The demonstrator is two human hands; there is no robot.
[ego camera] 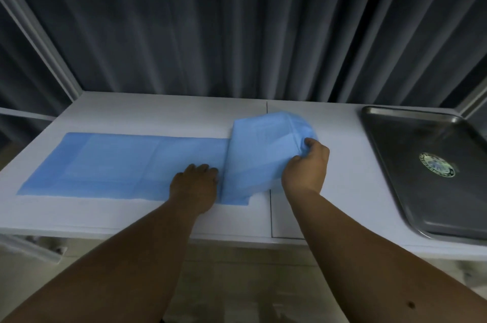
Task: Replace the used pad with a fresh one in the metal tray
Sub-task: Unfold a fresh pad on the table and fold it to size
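A blue pad (118, 162) lies spread along the white table (342, 185), its right end lifted and curled over in a fold. My left hand (193, 185) presses flat on the pad beside that fold. My right hand (307, 164) grips the raised right end of the pad, fingers curled round its edge. The metal tray (411, 164) sits at the table's right side, apart from both hands, with a round sticker on its floor and no pad in it.
Dark pleated curtains (237, 27) hang behind the table. A seam (270, 206) runs front to back across the tabletop near my right hand. White frame posts stand at the back corners. A tan floor shows below the front edge.
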